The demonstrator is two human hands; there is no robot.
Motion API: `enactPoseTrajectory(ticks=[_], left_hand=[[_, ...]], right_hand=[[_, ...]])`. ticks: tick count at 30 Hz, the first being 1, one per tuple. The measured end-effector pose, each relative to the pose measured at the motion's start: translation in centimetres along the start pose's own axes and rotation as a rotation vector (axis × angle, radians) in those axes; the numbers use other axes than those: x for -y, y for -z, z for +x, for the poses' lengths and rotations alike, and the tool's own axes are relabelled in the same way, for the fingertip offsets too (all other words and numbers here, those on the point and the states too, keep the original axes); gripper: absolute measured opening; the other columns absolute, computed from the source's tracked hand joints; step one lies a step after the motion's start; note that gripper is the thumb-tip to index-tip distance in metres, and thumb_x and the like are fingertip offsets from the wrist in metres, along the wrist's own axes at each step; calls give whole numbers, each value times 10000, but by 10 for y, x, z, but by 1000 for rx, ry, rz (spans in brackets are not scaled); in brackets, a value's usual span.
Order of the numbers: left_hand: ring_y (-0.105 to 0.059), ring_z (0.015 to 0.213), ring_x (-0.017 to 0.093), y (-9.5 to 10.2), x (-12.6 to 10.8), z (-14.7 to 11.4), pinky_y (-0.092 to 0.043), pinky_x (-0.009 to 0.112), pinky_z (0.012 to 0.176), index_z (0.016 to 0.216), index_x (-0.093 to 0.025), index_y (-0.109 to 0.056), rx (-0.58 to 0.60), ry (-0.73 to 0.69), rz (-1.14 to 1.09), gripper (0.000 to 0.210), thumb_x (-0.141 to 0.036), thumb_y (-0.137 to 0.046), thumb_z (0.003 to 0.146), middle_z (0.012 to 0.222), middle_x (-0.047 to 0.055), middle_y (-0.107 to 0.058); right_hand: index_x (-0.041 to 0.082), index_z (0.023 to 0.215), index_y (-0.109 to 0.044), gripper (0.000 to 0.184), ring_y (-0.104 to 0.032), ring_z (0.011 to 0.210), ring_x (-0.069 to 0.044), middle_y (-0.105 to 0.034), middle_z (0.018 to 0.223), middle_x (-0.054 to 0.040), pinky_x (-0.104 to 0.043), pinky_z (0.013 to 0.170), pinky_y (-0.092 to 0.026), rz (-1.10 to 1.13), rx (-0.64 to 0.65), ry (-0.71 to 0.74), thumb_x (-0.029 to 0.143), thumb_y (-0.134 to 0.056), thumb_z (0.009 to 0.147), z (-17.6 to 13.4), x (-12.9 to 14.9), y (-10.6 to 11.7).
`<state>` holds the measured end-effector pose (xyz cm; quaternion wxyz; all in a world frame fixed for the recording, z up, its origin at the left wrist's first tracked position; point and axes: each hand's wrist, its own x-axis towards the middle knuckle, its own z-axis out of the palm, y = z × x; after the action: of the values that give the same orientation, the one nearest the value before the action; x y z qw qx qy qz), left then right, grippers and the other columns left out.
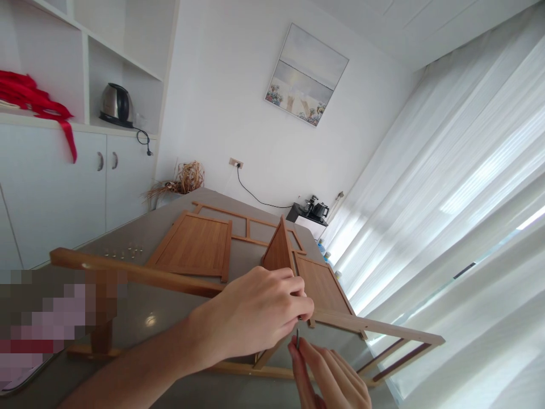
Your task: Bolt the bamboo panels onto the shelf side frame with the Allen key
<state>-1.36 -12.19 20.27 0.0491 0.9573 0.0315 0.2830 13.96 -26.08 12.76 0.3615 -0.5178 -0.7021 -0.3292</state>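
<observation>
My left hand (259, 307) is closed, fingers curled over the top rail of a wooden frame (140, 274) that stands on the table. What its fingertips hold is hidden. Just below them, my right hand (330, 372) pinches a thin metal rod (298, 338) between thumb and forefinger, its tip pointing up at the left fingertips. Whether it is a bolt or a key I cannot tell. Behind my left hand, a wooden panel (277, 247) stands upright against the rail. The frame's right part (404, 332) reaches toward the curtain.
On the grey table (166, 309) lie two more wooden panels (193, 244) (323, 278) and a slim wooden frame (247, 227). Several small shiny pieces (123, 253) sit at the left. Beyond are a kettle (117, 103) on a shelf, a black appliance (317, 210) and white curtains (460, 170).
</observation>
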Motion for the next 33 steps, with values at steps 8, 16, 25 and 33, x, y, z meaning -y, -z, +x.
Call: enactPoseTrajectory(ticks=[8, 16, 25, 33], left_hand=[[-609, 900, 141, -1, -1, -1, -420, 303, 670, 935, -254, -631, -4, -6, 20, 98, -170, -589, 966, 949, -54, -655], [-608, 923, 143, 1, 0, -1, -430, 301, 685, 944, -250, -627, 21, 2, 21, 104, -167, -574, 974, 972, -53, -658], [-605, 923, 137, 2, -1, 1, -420, 292, 667, 942, -252, -630, 26, 4, 15, 111, -164, -573, 977, 959, -58, -657], [-608, 919, 140, 2, -2, 0, -419, 286, 660, 941, -243, -641, 12, -1, 8, 107, -156, -584, 970, 953, -50, -666]], right_hand=[[139, 1066, -671, 140, -650, 608, -124, -734, 813, -46, -246, 605, -504, -39, 52, 47, 103, -631, 937, 5, -16, 6], [124, 1049, -685, 117, -624, 575, -116, -719, 777, -36, -255, 579, -477, -130, 111, 113, 113, -632, 945, 20, -10, 20], [91, 1077, -690, 156, -666, 656, -135, -732, 848, -79, -260, 639, -503, -169, 178, 175, 86, -603, 948, 23, -13, 33], [153, 1044, -704, 173, -638, 562, -118, -703, 756, -39, -228, 567, -505, -127, 196, 88, 117, -556, 961, 27, -14, 32]])
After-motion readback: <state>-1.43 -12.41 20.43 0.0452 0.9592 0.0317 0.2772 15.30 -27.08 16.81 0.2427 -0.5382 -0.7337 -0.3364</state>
